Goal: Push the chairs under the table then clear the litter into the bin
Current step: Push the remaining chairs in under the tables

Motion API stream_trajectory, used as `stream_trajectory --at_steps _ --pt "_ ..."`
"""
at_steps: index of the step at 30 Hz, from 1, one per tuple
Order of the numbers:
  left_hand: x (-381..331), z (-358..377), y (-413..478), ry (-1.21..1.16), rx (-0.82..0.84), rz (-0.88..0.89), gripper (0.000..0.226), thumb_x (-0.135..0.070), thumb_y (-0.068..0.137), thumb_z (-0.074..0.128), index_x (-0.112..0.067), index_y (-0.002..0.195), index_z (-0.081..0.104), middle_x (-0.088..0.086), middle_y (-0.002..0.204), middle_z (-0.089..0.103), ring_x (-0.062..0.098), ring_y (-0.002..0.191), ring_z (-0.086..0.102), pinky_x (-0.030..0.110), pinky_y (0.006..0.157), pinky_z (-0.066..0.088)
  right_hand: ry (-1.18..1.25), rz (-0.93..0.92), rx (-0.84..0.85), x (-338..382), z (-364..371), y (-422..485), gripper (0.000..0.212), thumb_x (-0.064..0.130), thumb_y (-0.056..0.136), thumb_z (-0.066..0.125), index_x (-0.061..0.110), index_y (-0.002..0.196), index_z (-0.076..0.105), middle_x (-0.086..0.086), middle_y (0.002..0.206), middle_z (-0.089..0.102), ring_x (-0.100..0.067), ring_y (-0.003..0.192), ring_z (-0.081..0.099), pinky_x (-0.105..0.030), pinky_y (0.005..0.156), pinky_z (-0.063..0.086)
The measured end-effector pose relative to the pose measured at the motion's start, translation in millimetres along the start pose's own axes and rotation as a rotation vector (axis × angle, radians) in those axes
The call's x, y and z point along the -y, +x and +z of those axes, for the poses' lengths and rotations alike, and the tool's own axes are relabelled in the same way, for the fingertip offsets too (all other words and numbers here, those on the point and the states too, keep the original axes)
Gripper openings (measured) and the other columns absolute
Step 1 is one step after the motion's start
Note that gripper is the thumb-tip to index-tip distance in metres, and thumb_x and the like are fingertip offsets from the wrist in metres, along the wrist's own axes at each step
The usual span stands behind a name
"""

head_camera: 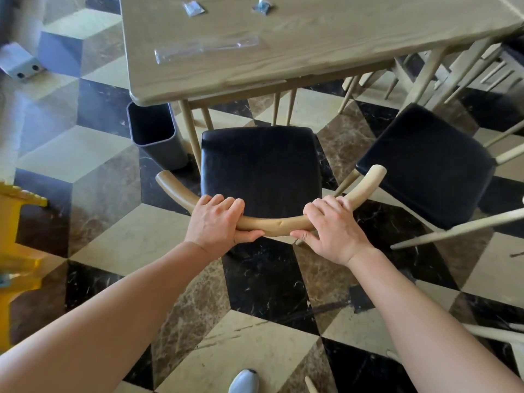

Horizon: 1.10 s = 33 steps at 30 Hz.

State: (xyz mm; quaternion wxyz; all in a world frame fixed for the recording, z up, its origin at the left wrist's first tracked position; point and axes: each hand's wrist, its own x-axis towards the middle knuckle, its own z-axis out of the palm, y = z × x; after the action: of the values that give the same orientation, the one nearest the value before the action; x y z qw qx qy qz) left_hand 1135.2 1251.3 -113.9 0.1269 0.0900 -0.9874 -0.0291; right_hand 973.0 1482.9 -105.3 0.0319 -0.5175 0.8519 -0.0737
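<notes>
Both arms are stretched forward. The left hand and the right hand are each wrapped around the round, curved wooden backrest of the chair. Its black, shiny seat is just in front of the smooth wooden table. Clear plastic litter is laid on the table. A grey bin is stood beside the table leg.

We see the near chair just before the table, its seat outside the edge. A second chair stands to its right, the bin to its left by the table corner. Three wrappers lie on the table.
</notes>
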Motion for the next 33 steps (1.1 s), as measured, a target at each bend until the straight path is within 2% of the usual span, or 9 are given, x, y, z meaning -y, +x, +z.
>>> stream_trajectory --at_steps 5,13,24,28,33 --pt "4 0 16 0.005 0.048 -0.036 0.067 -0.084 0.082 0.036 -0.018 0.078 0.049 -0.005 0.069 0.057 0.021 0.067 0.052 0.037 0.072 0.04 -0.001 -0.019 0.048 -9 -5 17 0.045 0.061 0.094 0.043 0.019 0.105 0.056 -0.002 0.103 0.06 -0.025 0.098 0.053 -0.053 0.1 0.037" --pt "6 9 54 0.023 0.068 -0.088 0.068 -0.086 0.079 0.037 -0.018 0.076 0.046 -0.006 0.068 0.056 0.021 0.065 0.053 0.038 0.069 0.038 0.011 -0.089 0.03 -43 -9 53 0.05 0.063 0.093 0.037 0.019 0.101 0.059 -0.001 0.1 0.06 -0.026 0.098 0.051 -0.05 0.097 0.035" --pt "5 24 122 0.029 0.104 -0.211 0.067 -0.082 0.083 0.037 -0.017 0.077 0.051 -0.003 0.07 0.056 0.023 0.067 0.052 0.039 0.071 0.039 0.041 -0.219 0.045 -115 -20 131 0.043 0.059 0.092 0.049 0.017 0.1 0.057 -0.004 0.1 0.062 -0.027 0.095 0.053 -0.051 0.093 0.039" --pt "16 26 141 0.028 0.106 -0.221 0.066 -0.082 0.082 0.039 -0.017 0.078 0.052 -0.003 0.071 0.058 0.024 0.067 0.055 0.04 0.071 0.042 0.027 -0.229 0.035 -124 -18 155 0.047 0.062 0.092 0.043 0.018 0.097 0.056 -0.003 0.099 0.061 -0.027 0.095 0.053 -0.049 0.091 0.036" --pt "37 25 152 0.03 0.183 -0.216 0.074 -0.087 0.086 0.023 -0.019 0.082 0.052 -0.004 0.076 0.059 0.023 0.07 0.054 0.04 0.074 0.044 0.046 -0.226 0.041 -122 -17 176 0.048 0.062 0.092 0.04 0.018 0.097 0.06 -0.002 0.099 0.062 -0.026 0.095 0.052 -0.046 0.09 0.036"
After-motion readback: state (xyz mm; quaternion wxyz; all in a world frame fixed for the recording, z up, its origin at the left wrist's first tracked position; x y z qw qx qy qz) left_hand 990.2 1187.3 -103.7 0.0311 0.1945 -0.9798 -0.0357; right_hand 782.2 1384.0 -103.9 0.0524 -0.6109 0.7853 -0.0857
